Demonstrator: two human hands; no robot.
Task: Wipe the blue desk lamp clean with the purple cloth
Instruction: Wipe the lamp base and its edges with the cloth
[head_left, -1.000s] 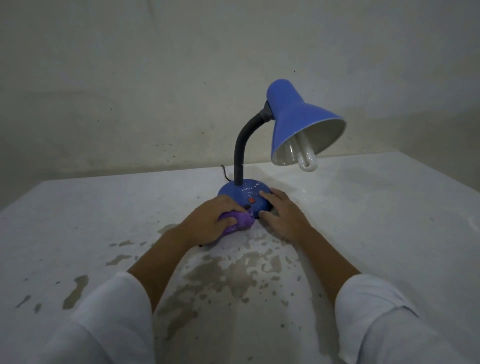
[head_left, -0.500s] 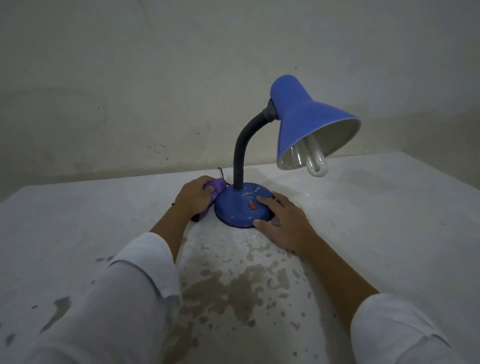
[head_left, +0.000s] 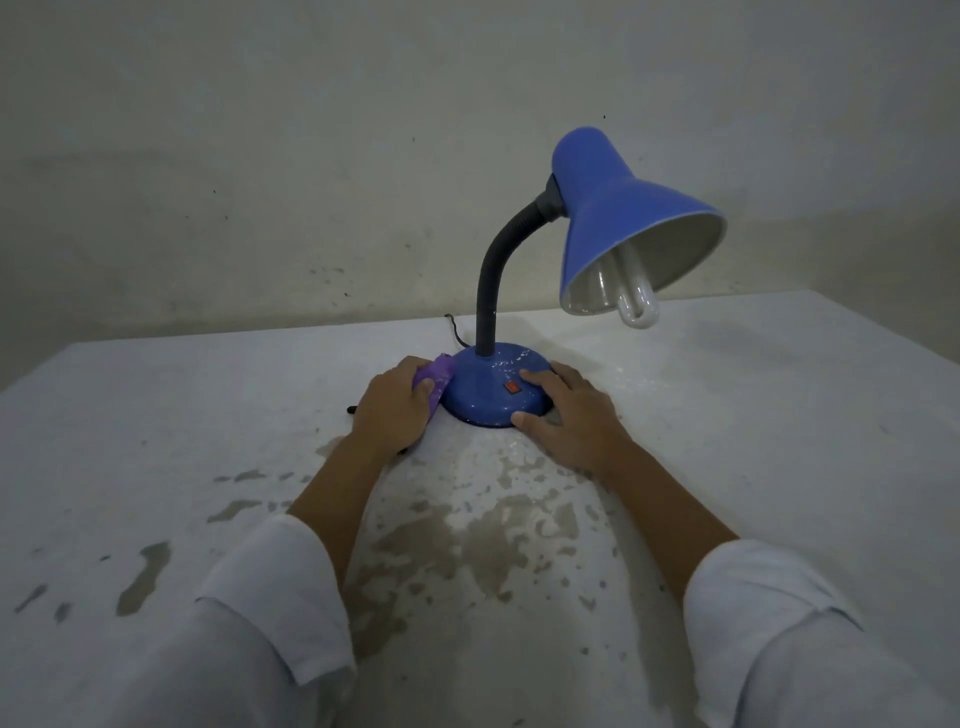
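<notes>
The blue desk lamp (head_left: 618, 218) stands upright on the white table (head_left: 779, 415), its shade tilted to the right over a black bendy neck, with a white bulb showing. Its round blue base (head_left: 488, 387) carries a red switch and pale specks. My left hand (head_left: 395, 408) is shut on the bunched purple cloth (head_left: 439, 379), pressing it against the left side of the base. My right hand (head_left: 569, 421) rests flat on the base's right front edge, thumb and forefinger spread around the rim.
The tabletop has worn patches where brown shows through the white paint in front of the lamp. A black cord (head_left: 457, 332) runs off behind the base. A stained pale wall (head_left: 311, 156) rises right behind the table.
My left hand carried the cloth from the front of the base round to its left side and now sits slightly nearer the front. My right hand kept its hold on the base.
</notes>
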